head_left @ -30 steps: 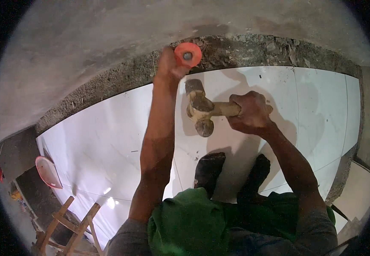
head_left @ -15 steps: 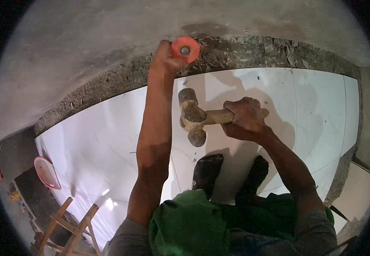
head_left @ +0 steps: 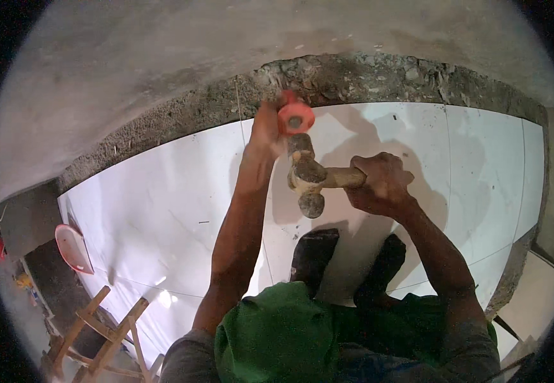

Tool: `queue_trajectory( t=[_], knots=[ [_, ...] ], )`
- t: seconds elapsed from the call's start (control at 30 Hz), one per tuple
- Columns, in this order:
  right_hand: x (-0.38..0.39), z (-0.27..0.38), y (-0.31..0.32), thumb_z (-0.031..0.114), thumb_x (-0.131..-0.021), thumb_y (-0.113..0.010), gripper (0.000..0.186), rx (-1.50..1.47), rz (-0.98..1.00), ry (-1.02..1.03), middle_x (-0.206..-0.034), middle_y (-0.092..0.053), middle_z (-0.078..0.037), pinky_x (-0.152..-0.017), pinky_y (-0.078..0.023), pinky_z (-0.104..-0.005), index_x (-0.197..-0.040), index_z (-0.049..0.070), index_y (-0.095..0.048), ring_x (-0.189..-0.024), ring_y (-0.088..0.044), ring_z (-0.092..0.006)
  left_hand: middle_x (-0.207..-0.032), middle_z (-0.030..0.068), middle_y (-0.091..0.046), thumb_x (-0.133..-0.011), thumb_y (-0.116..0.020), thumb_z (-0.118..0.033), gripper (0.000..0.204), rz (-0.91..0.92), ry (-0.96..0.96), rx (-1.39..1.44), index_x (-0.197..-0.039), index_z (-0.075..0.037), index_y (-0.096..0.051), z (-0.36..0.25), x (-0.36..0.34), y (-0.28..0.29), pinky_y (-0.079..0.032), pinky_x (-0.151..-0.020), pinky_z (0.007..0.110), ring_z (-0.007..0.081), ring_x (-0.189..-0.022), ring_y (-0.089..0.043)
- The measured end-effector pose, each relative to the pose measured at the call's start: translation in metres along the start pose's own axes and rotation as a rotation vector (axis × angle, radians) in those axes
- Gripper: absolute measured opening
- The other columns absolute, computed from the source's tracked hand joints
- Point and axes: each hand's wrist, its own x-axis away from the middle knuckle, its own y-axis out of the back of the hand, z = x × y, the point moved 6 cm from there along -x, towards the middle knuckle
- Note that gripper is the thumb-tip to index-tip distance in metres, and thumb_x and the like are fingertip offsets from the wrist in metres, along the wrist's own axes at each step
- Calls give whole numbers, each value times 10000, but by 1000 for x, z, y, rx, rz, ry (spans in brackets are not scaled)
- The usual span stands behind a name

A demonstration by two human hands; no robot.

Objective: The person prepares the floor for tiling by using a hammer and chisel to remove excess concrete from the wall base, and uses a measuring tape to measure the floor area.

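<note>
My left hand is raised against the rough cement edge at the foot of the wall and grips a tool with a round orange-red end. My right hand holds the wooden handle of a dusty hammer. The hammer's head stands upright just below the orange end, close to it or touching it. My two dark shoes stand on the white floor tiles below.
A grey plastered wall fills the top, with a broken mortar strip along its base. A wooden frame and a red-rimmed white dish lie at the lower left. Raw cement borders the tiles at the right.
The hammer has swung up toward the orange end of the tool. My left hand has stayed at the wall edge.
</note>
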Motion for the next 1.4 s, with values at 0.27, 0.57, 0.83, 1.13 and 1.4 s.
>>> queue_trajectory(
  t=[0.27,0.57,0.83,1.13,1.4],
  knots=[
    [-6,19,-17,252,-729,-753,202,69,91,-30,-665,-648,-114,-718,-500,-512,-784,113,-617,-716,-667,-381,-1035,100,-660,-1098,-461,-242,292,2,-66,-110,-1234,-15,-583,-30,11,73,-542,-876,386,217,-963,-652],
    [-21,45,-31,414,-705,-690,437,288,296,135,-870,-681,-124,-821,-508,-537,-1024,115,-689,-900,-673,-344,-1048,90,-664,-1094,-497,-241,281,82,-57,-28,-1233,-13,-585,-32,-4,81,-546,-887,384,201,-962,-648],
    [-78,38,-86,409,-678,-747,448,716,685,338,-888,-663,-44,-792,-534,-447,-1031,143,-678,-897,-689,-261,-999,61,-673,-1051,-565,-217,209,262,69,188,-1178,-55,-606,-22,-14,91,-544,-851,359,207,-887,-660],
    [-57,62,-84,391,-629,-796,404,398,554,603,-885,-685,-59,-842,-529,-507,-954,169,-708,-917,-677,-322,-985,65,-666,-1051,-604,-255,220,92,-12,-9,-1139,-55,-621,-38,-5,76,-554,-775,365,189,-844,-656],
    [-52,66,-86,389,-748,-735,247,561,516,384,-918,-714,-30,-804,-550,-492,-928,222,-715,-851,-706,-274,-1005,48,-650,-1076,-494,-171,199,35,-3,-9,-1186,-39,-594,-40,-9,72,-558,-808,352,176,-878,-647]
  ],
)
